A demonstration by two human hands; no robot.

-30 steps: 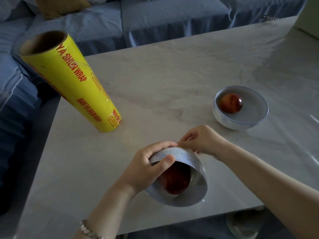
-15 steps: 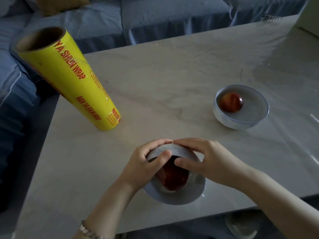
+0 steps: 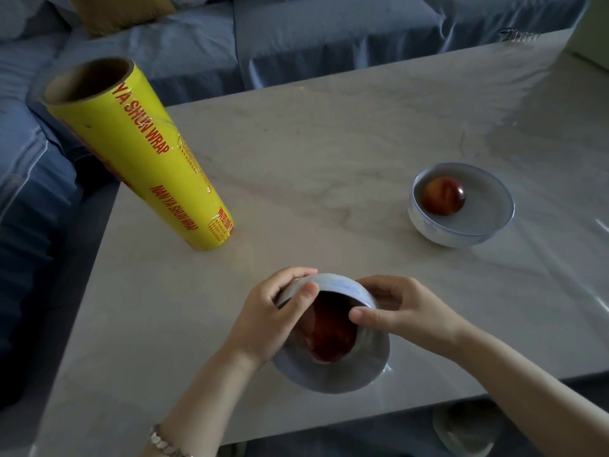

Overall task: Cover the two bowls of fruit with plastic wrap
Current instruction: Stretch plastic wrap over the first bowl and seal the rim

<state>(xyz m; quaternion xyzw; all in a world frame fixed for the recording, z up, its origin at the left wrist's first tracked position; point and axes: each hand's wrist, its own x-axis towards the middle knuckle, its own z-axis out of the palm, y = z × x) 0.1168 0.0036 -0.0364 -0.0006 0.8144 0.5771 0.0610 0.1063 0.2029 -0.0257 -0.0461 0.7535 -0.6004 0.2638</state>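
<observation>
- my left hand (image 3: pixel 263 319) grips the left side of the near bowl (image 3: pixel 333 367). its fingers curl over the far wall and its thumb presses on the rim.
- my right hand (image 3: pixel 400 310) grips the right side of the same bowl. its thumb sits on the rim and its fingers wrap behind.
- this bowl is tipped, with its open mouth turned toward me. a red fruit (image 3: pixel 329 334) sits inside it.
- i think clear wrap is on this bowl already and i am pressing it down the sides, but the wrap is too thin for me to see well.
- the far bowl (image 3: pixel 458 222) stands upright, off to my right and farther away. my right hand is the nearer one to it.
- an apple (image 3: pixel 443 199) lies in it, and a flat shiny skin across the top looks like wrap.
- the roll of plastic wrap (image 3: pixel 145 159) stands on its end, off to my left and farther away. it is yellow with red words. its long side points up and looks tilted away to the left. my left hand is nearer to it.
- all of this sits on the pale table (image 3: pixel 329 143), with a blue sofa (image 3: pixel 296 37) behind it.
- i think the next thing is to set this bowl flat again.
</observation>
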